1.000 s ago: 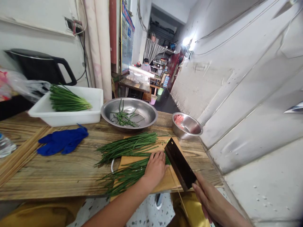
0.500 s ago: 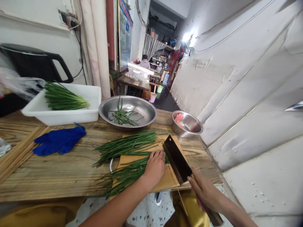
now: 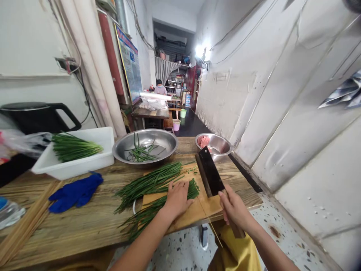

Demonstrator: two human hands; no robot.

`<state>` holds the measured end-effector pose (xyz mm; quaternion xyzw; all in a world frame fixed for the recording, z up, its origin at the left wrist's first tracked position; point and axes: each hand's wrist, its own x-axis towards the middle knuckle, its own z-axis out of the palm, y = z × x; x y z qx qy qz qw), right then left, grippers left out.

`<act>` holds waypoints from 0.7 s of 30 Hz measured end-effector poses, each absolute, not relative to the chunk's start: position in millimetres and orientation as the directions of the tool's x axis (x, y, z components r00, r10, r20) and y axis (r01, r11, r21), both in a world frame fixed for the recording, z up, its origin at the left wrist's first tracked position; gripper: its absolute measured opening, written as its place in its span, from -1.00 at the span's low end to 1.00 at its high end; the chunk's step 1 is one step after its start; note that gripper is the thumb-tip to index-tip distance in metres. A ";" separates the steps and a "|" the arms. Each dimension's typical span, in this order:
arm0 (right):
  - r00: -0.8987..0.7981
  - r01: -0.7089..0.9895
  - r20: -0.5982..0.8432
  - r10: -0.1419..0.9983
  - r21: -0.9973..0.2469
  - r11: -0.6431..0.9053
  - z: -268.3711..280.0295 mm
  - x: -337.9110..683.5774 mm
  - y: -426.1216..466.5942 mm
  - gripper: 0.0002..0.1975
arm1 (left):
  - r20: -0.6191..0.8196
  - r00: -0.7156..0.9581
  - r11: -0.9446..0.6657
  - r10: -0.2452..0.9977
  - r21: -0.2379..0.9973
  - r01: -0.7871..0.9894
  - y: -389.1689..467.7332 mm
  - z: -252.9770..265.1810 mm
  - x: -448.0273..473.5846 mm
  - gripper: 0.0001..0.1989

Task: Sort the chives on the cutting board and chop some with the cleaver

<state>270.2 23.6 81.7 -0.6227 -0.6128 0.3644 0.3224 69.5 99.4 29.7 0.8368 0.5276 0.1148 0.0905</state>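
Note:
My left hand (image 3: 178, 197) rests over the near bundle of garlic chives (image 3: 193, 189), pressing it to the wooden cutting board (image 3: 187, 216). Its fingers curve over the stalks, close to the cut ends. The handle of a dark, broad-bladed cleaver (image 3: 209, 171) is wrapped in my right hand (image 3: 234, 209). The blade is tilted and raised to the right of the bundle, apart from the chives. A second bundle of chives (image 3: 152, 182) lies behind on the board, overhanging its left side. Small cut bits (image 3: 194, 169) are scattered near the board's far edge.
Behind the board stand a steel basin (image 3: 170, 145) with loose chives and a smaller steel bowl (image 3: 222, 146) holding something pink. Left are a white tub (image 3: 76, 169) of chives, a blue glove (image 3: 76, 191) and thin wooden sticks (image 3: 25, 226). A person (image 3: 160, 88) is far back.
The cleaver has lifted away from the chives, and my right hand has risen with it. My left hand has shifted back left, exposing more cut ends. The camera view has turned.

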 end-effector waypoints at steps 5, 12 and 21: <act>0.024 0.336 -0.016 1.000 -0.941 -0.023 69.2 278.8 6.1 -0.76 | -0.005 0.459 -0.449 0.889 0.195 0.872 112.2 48.3 71.2 -0.28; 0.079 0.309 -0.087 0.993 -0.945 -0.107 54.0 282.7 -13.3 -0.71 | 0.116 0.428 -0.443 0.896 0.183 0.878 117.7 47.6 85.9 -0.29; 0.217 0.693 0.074 0.973 -0.714 -0.100 85.6 293.5 -32.2 -0.57 | 0.128 0.390 -0.411 0.912 0.283 0.867 129.3 47.7 122.3 -0.20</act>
